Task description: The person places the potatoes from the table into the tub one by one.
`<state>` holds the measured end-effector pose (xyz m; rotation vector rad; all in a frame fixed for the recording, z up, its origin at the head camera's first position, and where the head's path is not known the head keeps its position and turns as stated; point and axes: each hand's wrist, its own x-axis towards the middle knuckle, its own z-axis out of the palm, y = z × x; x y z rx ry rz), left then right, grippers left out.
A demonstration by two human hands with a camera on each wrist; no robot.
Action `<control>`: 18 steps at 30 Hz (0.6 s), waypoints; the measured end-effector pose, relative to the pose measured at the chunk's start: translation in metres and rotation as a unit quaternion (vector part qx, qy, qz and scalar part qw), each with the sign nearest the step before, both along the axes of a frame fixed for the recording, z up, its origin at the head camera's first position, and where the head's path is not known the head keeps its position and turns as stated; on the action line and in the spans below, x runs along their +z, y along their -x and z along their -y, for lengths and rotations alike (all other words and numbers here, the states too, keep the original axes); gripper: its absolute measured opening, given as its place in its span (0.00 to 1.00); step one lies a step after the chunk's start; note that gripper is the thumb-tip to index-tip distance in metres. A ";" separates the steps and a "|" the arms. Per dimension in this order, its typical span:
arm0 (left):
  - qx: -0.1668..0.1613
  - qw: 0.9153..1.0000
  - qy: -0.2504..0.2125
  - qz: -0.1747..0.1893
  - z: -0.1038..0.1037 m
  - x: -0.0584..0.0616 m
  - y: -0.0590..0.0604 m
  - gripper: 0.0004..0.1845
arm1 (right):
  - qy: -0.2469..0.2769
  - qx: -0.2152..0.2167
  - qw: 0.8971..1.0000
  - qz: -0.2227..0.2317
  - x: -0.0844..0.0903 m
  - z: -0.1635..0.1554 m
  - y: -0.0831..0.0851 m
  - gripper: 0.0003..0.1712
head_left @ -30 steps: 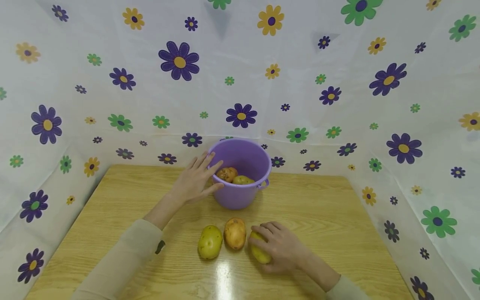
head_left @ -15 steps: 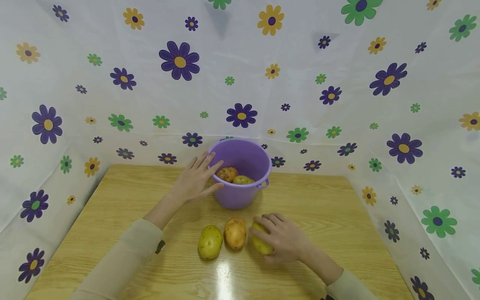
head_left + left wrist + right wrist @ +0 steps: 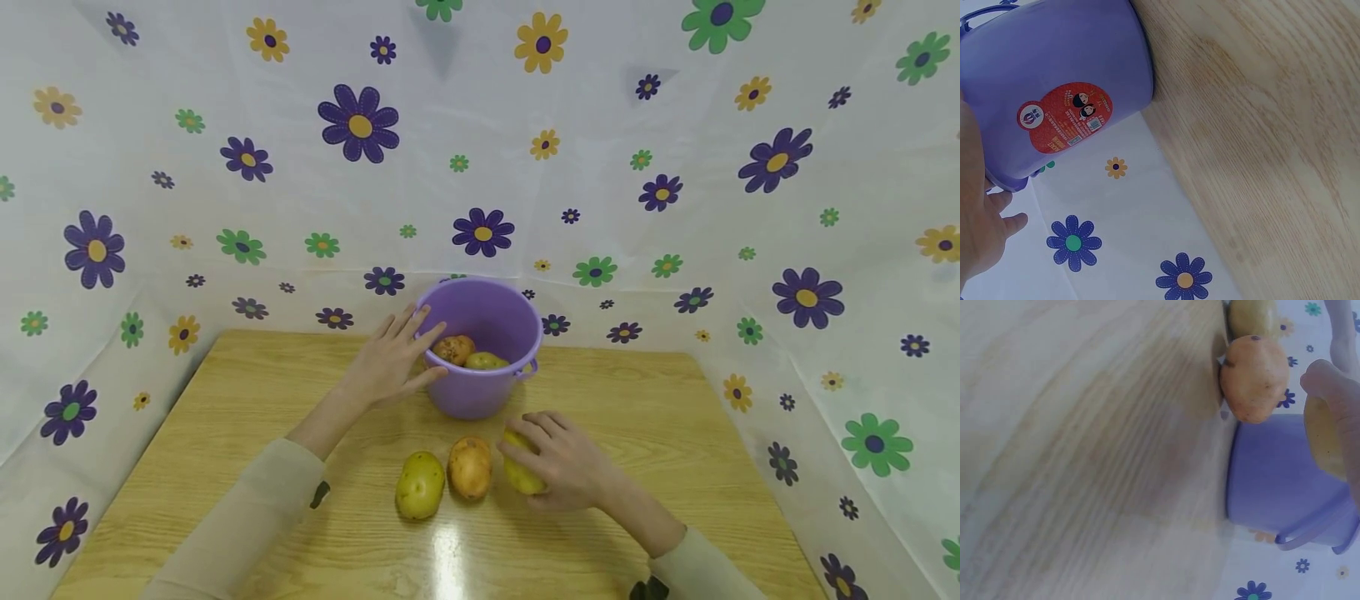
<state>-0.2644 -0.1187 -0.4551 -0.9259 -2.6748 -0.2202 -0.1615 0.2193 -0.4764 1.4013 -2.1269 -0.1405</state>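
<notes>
A purple bucket [image 3: 480,392] stands at the back of the wooden table [image 3: 225,400] with two potatoes [image 3: 453,348] inside. My left hand [image 3: 393,362] rests flat against its left side, fingers straight; the bucket's wall with a red label [image 3: 1066,119] fills the left wrist view. My right hand [image 3: 558,458] grips a yellow potato [image 3: 519,475] just off the table, in front of the bucket. To its left lie an orange-brown potato [image 3: 470,467] and a yellow-green potato [image 3: 420,485]. The right wrist view shows the held potato [image 3: 1325,440] and the orange-brown potato [image 3: 1254,378].
Flowered white sheets [image 3: 675,208] wall in the table on three sides. Bare wood lies to the left and to the right [image 3: 675,417] of the bucket. A bright glare [image 3: 447,550] marks the front of the table.
My right hand has lifted the yellow potato and carried it toward the bucket. The left hand and the other potatoes have stayed put.
</notes>
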 end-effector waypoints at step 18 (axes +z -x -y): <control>0.004 1.000 0.005 0.013 0.000 0.001 0.000 0.44 | 0.032 0.001 0.998 -0.044 0.031 0.006 0.016 0.46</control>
